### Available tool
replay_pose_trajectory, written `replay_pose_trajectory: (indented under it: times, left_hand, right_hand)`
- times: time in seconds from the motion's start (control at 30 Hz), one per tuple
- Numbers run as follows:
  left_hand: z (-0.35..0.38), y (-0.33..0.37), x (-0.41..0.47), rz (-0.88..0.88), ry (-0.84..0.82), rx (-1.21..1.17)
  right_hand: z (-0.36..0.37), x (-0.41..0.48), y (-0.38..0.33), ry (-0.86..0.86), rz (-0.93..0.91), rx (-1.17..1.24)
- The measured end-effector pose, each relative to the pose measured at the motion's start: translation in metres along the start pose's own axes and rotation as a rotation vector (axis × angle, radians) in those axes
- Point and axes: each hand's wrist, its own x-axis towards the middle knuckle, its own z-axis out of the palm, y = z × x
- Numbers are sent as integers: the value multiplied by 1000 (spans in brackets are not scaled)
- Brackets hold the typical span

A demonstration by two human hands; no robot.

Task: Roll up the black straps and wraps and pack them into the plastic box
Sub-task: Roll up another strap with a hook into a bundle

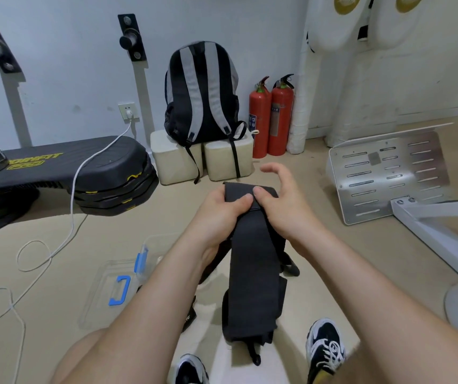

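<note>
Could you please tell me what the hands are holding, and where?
A black strap, at its upper end: left hand grips it, right hand presses its thumb there.

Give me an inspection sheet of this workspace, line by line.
Surface: beige floor.
Job's things: wide black fabric strap held up, its top end folded over; clear plastic box with blue clips on the floor, partly behind the left forearm.
Clutter: grey-and-black backpack on cream blocks; two red fire extinguishers; black step platform; slotted metal plate.
Grippers: left hand grips the strap's folded end; right hand presses its thumb on it, fingers lifted.
Cables: white cable runs from the wall socket over the platform and loops on the floor.
Surroundings: pale wall with metal brackets.
</note>
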Motion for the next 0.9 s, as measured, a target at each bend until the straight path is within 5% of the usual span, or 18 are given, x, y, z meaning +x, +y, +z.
replay_pose_trajectory:
  times: [0.17,0.33,0.53,0.73,0.9]
  left_hand:
    - [-5,-1,5,-7,85,-49]
    - [-1,-13,3,-108,-45,-148]
    - [-11,-29,-7,-109,-266,181]
    - [-20,-30,-12,-68,-303,48]
    - [-12,-35,11,-96,-413,96]
  right_hand:
    - [2,-2,1,-117,12,150]
    - [-2,13,2,234,-26,281]
    - [-34,45,23,513,72,329]
    - [-44,54,53,350,273,245]
    - [-47,103,34,211,177,38]
